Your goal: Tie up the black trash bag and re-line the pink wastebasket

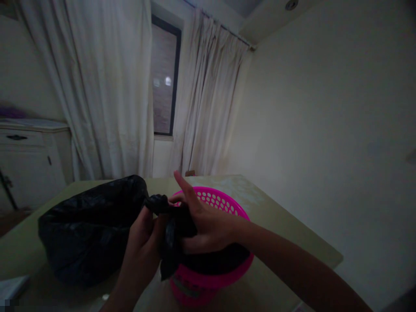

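While the black plastic bag [91,225] lay bulging on the table [292,242], its long axis ran left to right, the twisted neck pointing right toward the pink perforated basket [224,203]. The left hand [143,234] was closed around that neck from the near side. The right hand [204,221] pinched its loose end over the basket, forefinger raised.

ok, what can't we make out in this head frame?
- Inside of the black bag: opaque, its neck bunched in the left hand and right hand.
- Pink basket contents: covered by black plastic and the hands.
- Flat pale thing at lower left: cut by the edge, dim.
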Motion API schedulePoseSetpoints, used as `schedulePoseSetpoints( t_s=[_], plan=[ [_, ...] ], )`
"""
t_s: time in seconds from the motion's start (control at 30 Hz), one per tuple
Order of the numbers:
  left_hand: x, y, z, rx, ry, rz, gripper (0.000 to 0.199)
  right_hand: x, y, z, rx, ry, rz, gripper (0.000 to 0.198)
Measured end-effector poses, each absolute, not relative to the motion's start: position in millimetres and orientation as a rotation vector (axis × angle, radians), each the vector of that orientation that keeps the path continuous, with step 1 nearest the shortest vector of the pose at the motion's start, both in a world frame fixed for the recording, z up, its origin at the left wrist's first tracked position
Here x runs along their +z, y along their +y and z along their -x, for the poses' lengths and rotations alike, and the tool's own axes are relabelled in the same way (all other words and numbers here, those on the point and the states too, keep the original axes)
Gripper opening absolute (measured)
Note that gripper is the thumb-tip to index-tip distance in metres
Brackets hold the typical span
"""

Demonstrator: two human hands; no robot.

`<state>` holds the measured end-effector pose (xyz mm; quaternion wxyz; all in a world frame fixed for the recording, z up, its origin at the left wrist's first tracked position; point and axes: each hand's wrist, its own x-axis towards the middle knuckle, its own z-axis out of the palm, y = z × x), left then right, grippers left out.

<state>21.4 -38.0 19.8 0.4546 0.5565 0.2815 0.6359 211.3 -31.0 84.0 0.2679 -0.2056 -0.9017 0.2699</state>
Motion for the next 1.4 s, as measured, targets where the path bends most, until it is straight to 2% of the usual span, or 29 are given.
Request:
schedulePoseSetpoints(
  t_s=[0.07,0.1,0.13,0.17,0.23,0.27,0.37,0.4,0.47,0.5,0.57,0.6,0.67,0.7,0.87,1.0,1.07,1.17,1.3,1.4],
  plan=[
    [18,-39,-26,1.592,0.717,-1.366,0.033,86,-32,-213,0.708,-2.459,0.617,0.14],
    [16,-40,-28,1.612,0.73,-1.39,0.032,87,-34,-213,0.682,-2.464,0.655,0.137],
    [15,-41,-29,1.634,0.744,-1.428,0.032,88,-35,-213,0.655,-2.454,0.695,0.126],
    [13,-43,-31,1.653,0.764,-1.464,0.032,90,-37,-212,0.644,-2.431,0.737,0.106],
    [10,-49,-33,1.664,0.838,-1.503,0.027,91,-38,-209,0.711,-2.355,0.834,0.048],
    [9,-51,-34,1.655,0.891,-1.507,0.024,91,-37,-208,0.785,-2.3,0.887,0.028],
    [7,-55,-36,1.667,1.009,-1.557,0.021,87,-30,-206,1.018,-2.067,1.019,0.048],
    [5,-54,-36,1.713,1.01,-1.636,0.017,86,-26,-206,1.044,-1.989,1.046,0.049],
    [2,-50,-34,1.844,0.919,-1.921,0.004,82,-19,-206,1.018,-1.845,1.068,0.037],
    [1,-47,-32,1.895,0.834,-2.108,0.013,81,-17,-207,0.985,-1.798,1.064,0.035],
    [-1,-42,-28,1.95,0.668,-2.432,0.031,82,-14,-208,0.903,-1.796,1.051,0.044],
    [0,-40,-25,1.964,0.632,-2.535,0.035,83,-13,-208,0.855,-1.837,1.051,0.04],
    [2,-37,-21,1.99,0.678,-2.621,0.034,85,-15,-210,0.752,-1.966,1.051,0.016],
    [4,-37,-20,2.003,0.73,-2.616,0.031,85,-16,-212,0.725,-2.024,1.046,0.005],
    [11,-34,-14,2.008,0.922,-2.447,0.018,88,-22,-223,0.964,-2.11,1.133,0.031],
    [15,-34,-14,1.962,0.922,-2.334,0.011,97,-28,-229,1.324,-2.092,0.986,0.027],
    [17,-34,-14,1.887,0.954,-2.245,0.004,97,-29,-227,1.399,-2.201,0.872,0.035],
    [18,-33,-13,1.792,1.015,-2.117,0.017,91,-28,-222,1.287,-2.231,0.833,0.042],
    [17,-29,-13,1.754,1.071,-2.044,0.024,89,-31,-218,1.433,-2.08,0.933,0.042],
    [17,-27,-13,1.713,1.061,-2.054,0.029,95,-36,-219,1.35,-2.069,1.029,0.043]
  ],
)
